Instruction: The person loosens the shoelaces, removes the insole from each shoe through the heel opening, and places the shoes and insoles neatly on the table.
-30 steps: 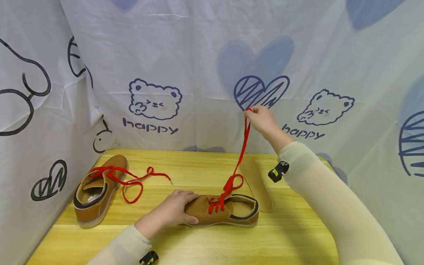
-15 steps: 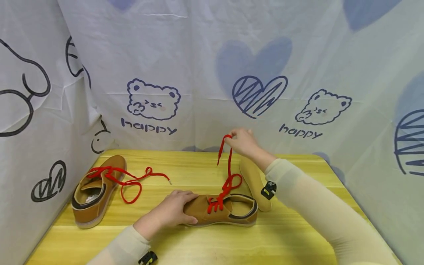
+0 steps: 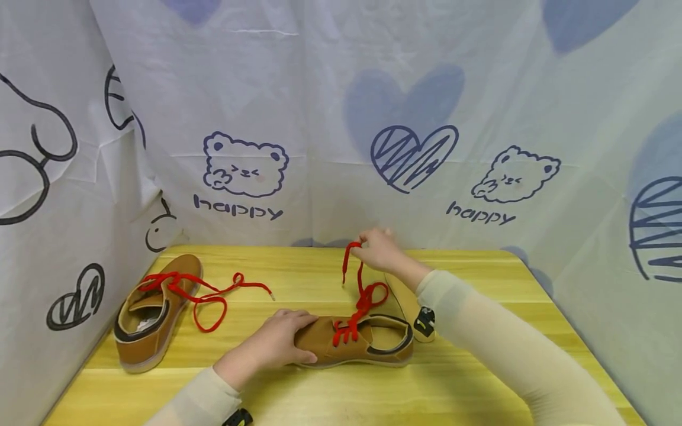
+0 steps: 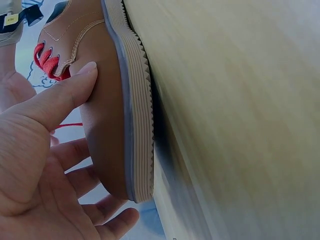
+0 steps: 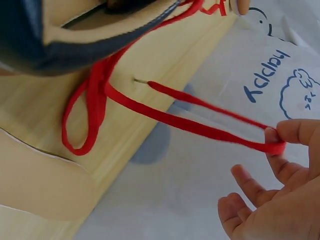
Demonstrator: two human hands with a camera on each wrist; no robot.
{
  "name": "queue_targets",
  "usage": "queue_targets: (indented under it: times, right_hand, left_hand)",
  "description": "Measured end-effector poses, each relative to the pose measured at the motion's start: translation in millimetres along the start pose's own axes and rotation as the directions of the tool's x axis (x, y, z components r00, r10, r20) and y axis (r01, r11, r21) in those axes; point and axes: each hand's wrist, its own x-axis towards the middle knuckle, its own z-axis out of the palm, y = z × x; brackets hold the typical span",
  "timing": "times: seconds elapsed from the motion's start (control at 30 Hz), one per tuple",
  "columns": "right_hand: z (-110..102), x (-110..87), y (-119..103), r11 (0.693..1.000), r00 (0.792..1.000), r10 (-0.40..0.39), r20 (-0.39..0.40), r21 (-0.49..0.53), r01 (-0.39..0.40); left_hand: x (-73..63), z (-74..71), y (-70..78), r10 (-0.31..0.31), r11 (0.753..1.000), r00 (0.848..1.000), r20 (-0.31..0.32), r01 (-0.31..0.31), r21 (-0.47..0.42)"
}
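Right hand (image 3: 377, 251) raised above the far part of the surface (image 3: 319, 402), thumb and forefinger pinched together on a red lace (image 5: 175, 120), the other fingers loosely bent and clear of it. Where it is pinched, the lace folds over: one strand runs down to the near shoe (image 3: 341, 349), while the short free end hangs with its metal tip (image 5: 141, 81) pointing downward. Left hand (image 3: 274, 343) grips the toe of that brown shoe, thumb on the near side of the upper and fingers spread round the other side. The shoe stands upright on its sole near the middle of the surface, toe to the left, heel to the right; its lace is threaded through the eyelets, bunched with a loop just beyond the opening. A tan insole (image 3: 402, 296) lies flat just past the heel, partly behind the right arm. Well apart on the left, a second brown shoe (image 3: 144, 352) sits upright with its heel toward the person, its own red shoelace (image 3: 171, 280) trailing loosely across the surface. Behind everything hangs a pale cloth (image 3: 330, 225) printed with bears, hearts and "happy".
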Motion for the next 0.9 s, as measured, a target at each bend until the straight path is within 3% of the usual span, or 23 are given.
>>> queue_targets:
  times: [0.37, 0.53, 0.9]
  right_hand:
    - [5.0, -9.7, 10.1, 0.995, 0.995, -0.068, 0.073, -0.064, 0.073]
    - [0.7, -22.4, 16.2, 0.989, 0.987, -0.13, 0.094, -0.061, 0.136]
    - [-6.1, -51.9, 32.6, 0.985, 0.976, -0.166, 0.144, -0.021, 0.171]
  left_hand:
    - [-0.8, 1.7, 1.2, -0.018, 1.0, 1.0, 0.0, 0.018, 0.0]
    - [-0.6, 1.6, 1.7, -0.012, 1.0, 1.0, 0.002, 0.012, 0.001]
    - [0.7, 1.5, 1.7, -0.02, 1.0, 1.0, -0.001, 0.02, 0.006]
